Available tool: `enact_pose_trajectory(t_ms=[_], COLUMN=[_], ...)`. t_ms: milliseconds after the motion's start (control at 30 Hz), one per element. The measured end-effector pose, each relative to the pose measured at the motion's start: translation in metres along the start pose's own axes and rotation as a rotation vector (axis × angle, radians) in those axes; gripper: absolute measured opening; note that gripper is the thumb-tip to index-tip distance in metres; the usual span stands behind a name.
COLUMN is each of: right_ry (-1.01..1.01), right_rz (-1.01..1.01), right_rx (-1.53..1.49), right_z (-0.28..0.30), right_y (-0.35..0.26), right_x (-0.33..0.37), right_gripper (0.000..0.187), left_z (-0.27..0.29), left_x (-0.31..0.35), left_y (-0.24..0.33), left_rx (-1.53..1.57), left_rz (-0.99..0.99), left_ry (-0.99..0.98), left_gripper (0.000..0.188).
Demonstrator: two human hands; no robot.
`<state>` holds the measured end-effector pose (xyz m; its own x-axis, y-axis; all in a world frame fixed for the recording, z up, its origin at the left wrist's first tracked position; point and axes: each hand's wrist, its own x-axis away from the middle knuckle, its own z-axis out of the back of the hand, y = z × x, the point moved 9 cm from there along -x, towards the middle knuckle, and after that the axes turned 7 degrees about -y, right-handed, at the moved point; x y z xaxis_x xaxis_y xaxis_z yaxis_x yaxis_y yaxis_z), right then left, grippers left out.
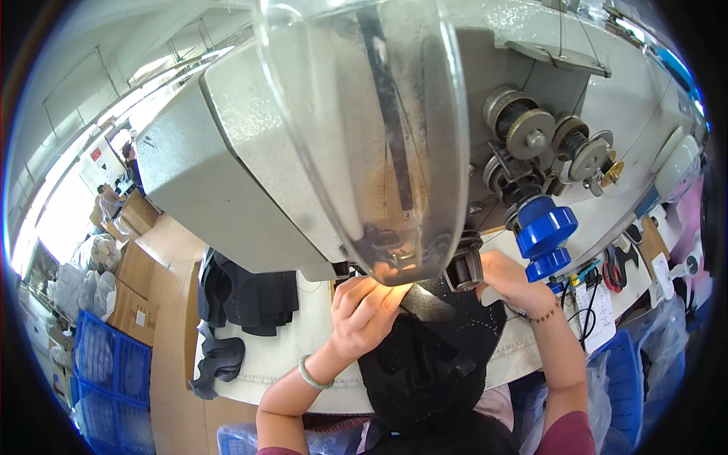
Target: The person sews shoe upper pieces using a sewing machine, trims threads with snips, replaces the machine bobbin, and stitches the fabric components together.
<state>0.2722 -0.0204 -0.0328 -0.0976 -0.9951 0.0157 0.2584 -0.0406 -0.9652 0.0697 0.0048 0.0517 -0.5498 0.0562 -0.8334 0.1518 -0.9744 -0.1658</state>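
Observation:
A black fabric piece (pixel 425 364) with light dotted marks hangs over the near edge of the sewing table toward my lap. Its far end lies under the sewing machine head (pixel 250 152). My left hand (pixel 365 312), fingers bent and pressed together, grips the fabric's left side in the lamp light beside the needle area. At the right side of the fabric my right hand (pixel 519 284) curls its thumb and fingers around the edge; machine parts partly hide the fingertips. Between the hands lies a speckled grey strip (pixel 428 301). A clear plastic shield (pixel 364 152) covers the stitching point.
Stacked black fabric pieces (pixel 254 296) lie on the table to the left. Blue tension knobs (pixel 546 227) stick out above my right hand. Red-handled scissors (pixel 613 269) and a paper sheet (pixel 595 315) are at the right. Blue crates (pixel 114 356) stand on the floor at left.

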Motion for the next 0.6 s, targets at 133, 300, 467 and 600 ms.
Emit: enact_pose_trajectory(t_ms=[133,300,467,600], right_ry=[-0.048,-0.003,0.004,0.097], right_rz=[-0.081,0.010,0.018,0.098], right_rx=[-0.553,-0.654,-0.741,-0.709], right_z=[-0.041,-0.044,-0.049,-0.052], right_y=[0.006,-0.006,-0.011,-0.014], right_x=[-0.009,-0.006,-0.001,0.001], right_gripper=[0.038,0.042,0.037,0.028], left_z=[0.002,0.005,0.007,0.006], left_x=[0.003,0.007,-0.001,-0.001], left_y=[0.000,-0.006,0.005,0.003], left_rx=[-0.005,0.006,-0.039,0.013], left_rz=[-0.010,-0.033,-0.100,-0.134], left_ry=[-0.010,0.034,0.006,-0.040], left_gripper=[0.034,0.031,0.027,0.024])
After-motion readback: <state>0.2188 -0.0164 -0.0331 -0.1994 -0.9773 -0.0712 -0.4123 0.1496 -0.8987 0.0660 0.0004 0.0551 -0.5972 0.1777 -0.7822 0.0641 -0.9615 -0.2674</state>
